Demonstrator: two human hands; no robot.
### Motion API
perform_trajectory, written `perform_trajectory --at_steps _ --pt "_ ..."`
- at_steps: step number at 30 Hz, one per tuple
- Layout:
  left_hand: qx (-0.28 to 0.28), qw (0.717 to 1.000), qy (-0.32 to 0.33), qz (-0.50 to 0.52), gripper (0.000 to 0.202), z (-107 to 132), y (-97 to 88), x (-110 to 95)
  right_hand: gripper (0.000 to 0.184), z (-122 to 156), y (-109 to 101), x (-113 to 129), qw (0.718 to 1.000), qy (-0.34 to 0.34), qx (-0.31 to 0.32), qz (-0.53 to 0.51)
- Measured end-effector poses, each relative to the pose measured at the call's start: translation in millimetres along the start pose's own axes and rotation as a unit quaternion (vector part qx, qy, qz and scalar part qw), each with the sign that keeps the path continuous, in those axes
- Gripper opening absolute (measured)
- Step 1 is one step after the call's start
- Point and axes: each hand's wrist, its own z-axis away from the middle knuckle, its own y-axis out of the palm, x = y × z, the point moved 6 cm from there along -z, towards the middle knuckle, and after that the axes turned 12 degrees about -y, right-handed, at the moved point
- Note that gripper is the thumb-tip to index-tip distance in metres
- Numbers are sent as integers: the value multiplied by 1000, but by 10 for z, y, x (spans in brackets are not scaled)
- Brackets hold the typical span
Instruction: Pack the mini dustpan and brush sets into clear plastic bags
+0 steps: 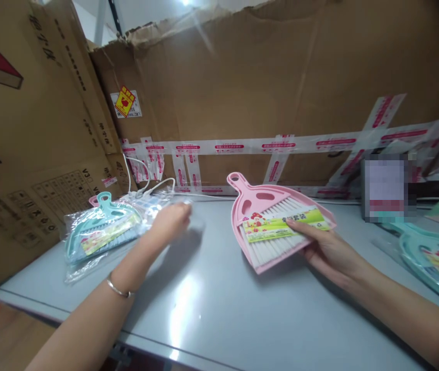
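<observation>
My right hand (329, 250) grips a pink dustpan and brush set (248, 211) by its lower right edge, thumb on top, holding it tilted above the table. A green and yellow printed label (265, 226) wraps the white bristles. My left hand (173, 221) is closed, slightly blurred, with a clear plastic bag (157, 203) bunched at its fingers. Left of that hand lies a teal dustpan and brush set (105, 226) inside clear plastic, with a bit of pink handle behind it.
Another teal dustpan set (432, 252) lies at the right edge. Behind the grey table (219, 319) stands a large taped cardboard box (242, 93); a second carton (29, 134) rises at the left. White cables (165, 181) run along the back. A blurred-out device (385, 188) stands at the right.
</observation>
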Motion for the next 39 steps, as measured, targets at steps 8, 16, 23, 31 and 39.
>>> perform_trajectory --at_steps 8,16,23,31,39 --pt "126 944 224 206 32 322 142 -518 38 -81 -83 281 997 -50 -54 -26" --pt "175 964 166 111 44 60 304 -154 37 -34 -49 170 999 -12 -49 -17" --pt "91 977 181 69 13 34 329 -214 35 31 -37 69 996 69 -8 49" --pt "13 982 54 181 15 -43 182 -118 28 193 26 29 976 133 77 154" --pt "-72 990 15 124 14 2 27 -101 32 191 -9 3 968 160 115 156"
